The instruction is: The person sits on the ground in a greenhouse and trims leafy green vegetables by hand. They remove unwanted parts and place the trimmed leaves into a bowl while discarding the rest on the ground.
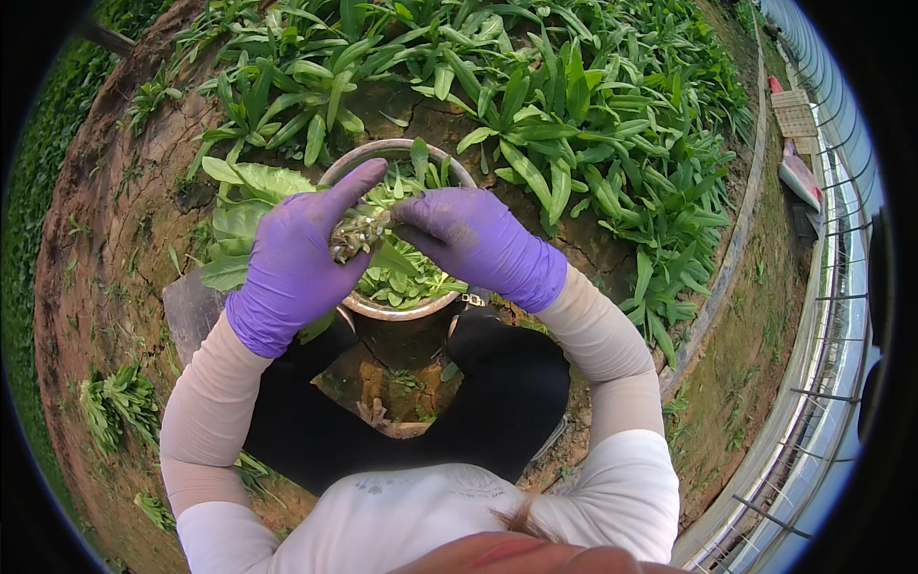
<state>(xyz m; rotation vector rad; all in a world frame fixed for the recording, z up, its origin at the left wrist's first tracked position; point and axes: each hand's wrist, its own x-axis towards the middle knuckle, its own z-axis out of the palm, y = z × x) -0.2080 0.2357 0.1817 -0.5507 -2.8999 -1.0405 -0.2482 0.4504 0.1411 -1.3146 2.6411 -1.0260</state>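
Observation:
My left hand (pixel 301 258), in a soiled purple glove, is wrapped around a bunch of leafy greens (pixel 247 194). The pale cut stem ends (pixel 358 231) face right, and the broad leaves spread out to the left. My right hand (pixel 459 237), gloved alike, touches the stem ends with fingers bent together; whether a bit of stem is pinched between them cannot be told. Below both hands a round bucket (pixel 409 313) with a worn rim stands between my feet, holding loose green leaves (pixel 405 276).
Rows of long-leaved plants (pixel 574 129) grow ahead and to the right. A dark flat panel (pixel 190 308) lies left of the bucket. Cut bunches (pixel 122 405) lie on the soil at left. At far right are a woven basket (pixel 795 115), a dustpan-like scoop (pixel 800 176) and a greenhouse wall.

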